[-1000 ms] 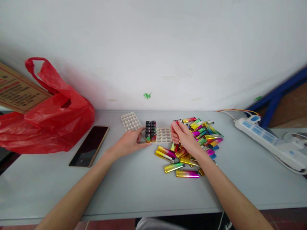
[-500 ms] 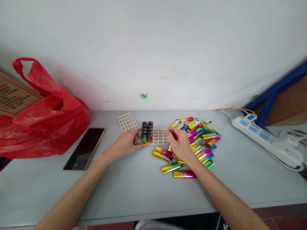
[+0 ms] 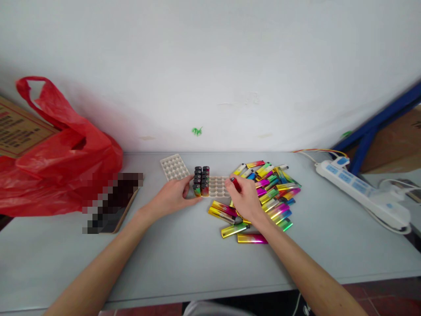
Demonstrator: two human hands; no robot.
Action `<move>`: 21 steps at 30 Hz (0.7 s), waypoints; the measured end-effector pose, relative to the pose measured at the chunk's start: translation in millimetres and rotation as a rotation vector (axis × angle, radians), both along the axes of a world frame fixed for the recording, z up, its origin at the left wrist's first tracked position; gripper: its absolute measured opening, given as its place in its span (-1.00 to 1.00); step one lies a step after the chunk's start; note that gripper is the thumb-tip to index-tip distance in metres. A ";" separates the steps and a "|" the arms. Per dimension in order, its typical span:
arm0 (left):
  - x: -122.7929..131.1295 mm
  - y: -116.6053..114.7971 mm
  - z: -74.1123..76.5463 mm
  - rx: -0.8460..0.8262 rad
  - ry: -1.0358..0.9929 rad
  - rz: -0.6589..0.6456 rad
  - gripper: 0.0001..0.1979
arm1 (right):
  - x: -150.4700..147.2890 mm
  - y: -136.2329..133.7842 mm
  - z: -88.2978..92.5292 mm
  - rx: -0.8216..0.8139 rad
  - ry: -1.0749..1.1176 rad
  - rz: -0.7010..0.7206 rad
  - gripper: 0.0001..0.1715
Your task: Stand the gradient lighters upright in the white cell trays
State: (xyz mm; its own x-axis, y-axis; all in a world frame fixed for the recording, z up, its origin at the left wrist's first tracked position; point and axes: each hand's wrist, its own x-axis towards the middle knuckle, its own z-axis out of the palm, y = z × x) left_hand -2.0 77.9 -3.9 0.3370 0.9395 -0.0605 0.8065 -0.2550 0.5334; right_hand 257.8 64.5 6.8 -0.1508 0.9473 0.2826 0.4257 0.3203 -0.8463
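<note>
My left hand (image 3: 173,196) grips the left end of a white cell tray (image 3: 217,186) that lies flat on the grey table. Two rows of lighters (image 3: 201,181) stand upright in the tray's left cells. My right hand (image 3: 244,199) is closed on a red lighter (image 3: 234,183), held tilted just above the tray's right edge. Right of that hand lies a loose pile of colourful metallic lighters (image 3: 269,193); several more (image 3: 230,217) lie in front of the tray.
A second white cell tray (image 3: 174,166) lies behind the first, near the wall. A red plastic bag (image 3: 59,162) and a phone (image 3: 113,202) are at the left, a cardboard box (image 3: 16,127) behind them. A white power strip (image 3: 358,191) runs at the right.
My right hand has carried the red lighter from above the pile leftward and down to the tray's right edge. The left hand keeps its hold on the tray.
</note>
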 end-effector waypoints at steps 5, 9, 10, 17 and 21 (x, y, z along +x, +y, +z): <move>3.9 -0.4 -6.5 0.034 0.030 0.047 -0.37 | -1.2 0.3 -1.7 0.000 -0.029 0.005 -0.49; 3.8 0.8 -12.3 0.060 0.021 0.066 -0.37 | 0.0 1.8 -3.0 -0.006 -0.096 0.023 -0.49; 3.1 1.2 -12.7 0.047 0.016 0.065 -0.37 | 0.8 2.6 -3.6 -0.002 -0.109 0.050 -0.53; -0.7 2.0 -9.5 -0.014 -0.045 0.033 -0.33 | 10.1 12.8 -8.4 0.169 -0.217 0.116 -0.55; -0.1 1.3 -9.3 -0.003 -0.044 0.020 -0.33 | 11.6 22.7 -11.7 0.148 -0.272 0.105 -0.52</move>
